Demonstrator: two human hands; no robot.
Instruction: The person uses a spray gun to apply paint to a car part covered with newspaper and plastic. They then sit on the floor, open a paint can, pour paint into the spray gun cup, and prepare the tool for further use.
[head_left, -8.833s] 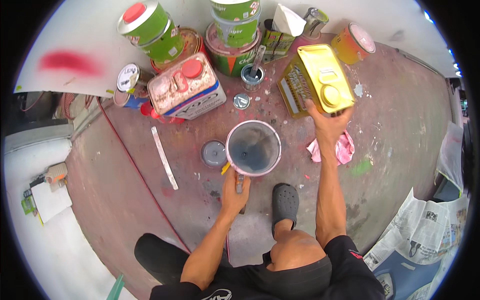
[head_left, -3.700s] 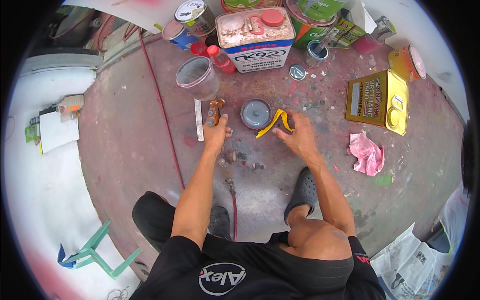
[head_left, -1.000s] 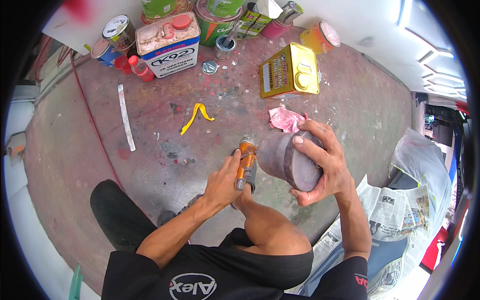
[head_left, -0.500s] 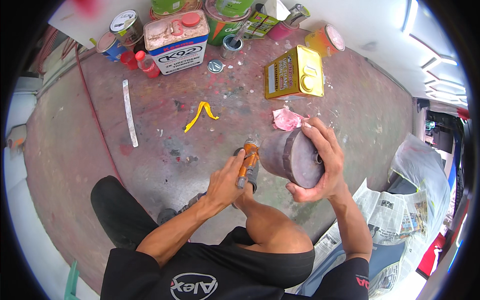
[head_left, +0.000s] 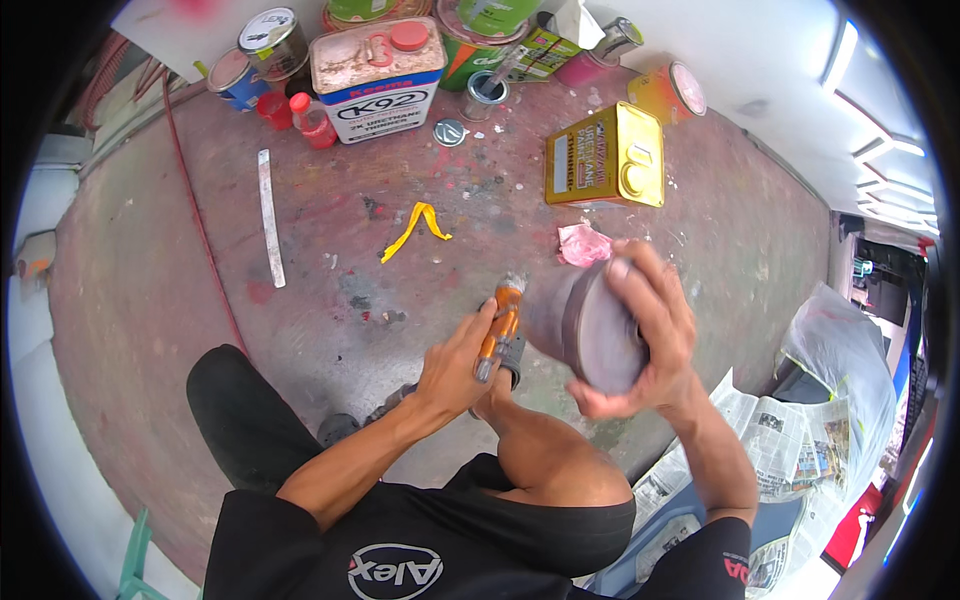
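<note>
My left hand (head_left: 455, 362) is closed around the orange body of a spray gun (head_left: 502, 328), which lies sideways above my foot. A grey, paint-stained round paint cup (head_left: 547, 318) joins the gun on its right side. Over the cup's round lid (head_left: 603, 345) my right hand (head_left: 662, 335) is spread, fingertips on the upper rim and thumb at the lower rim. The right hand and cup are blurred by motion. The small knob on the lid is mostly hidden by the hand.
Crumpled pink cloth or paper (head_left: 584, 244) lies beyond the cup, near a gold thinner can (head_left: 590, 165). A yellow strip (head_left: 420, 225) and a pale stick (head_left: 270, 215) lie on the stained floor. Paint tins (head_left: 485, 95) line the wall; newspaper-covered panels (head_left: 790, 430) stand right.
My right hand and the lid have turned a little and blurred, covering more of the lid's knob. The left hand keeps its grip on the spray gun. The view has shifted slightly.
</note>
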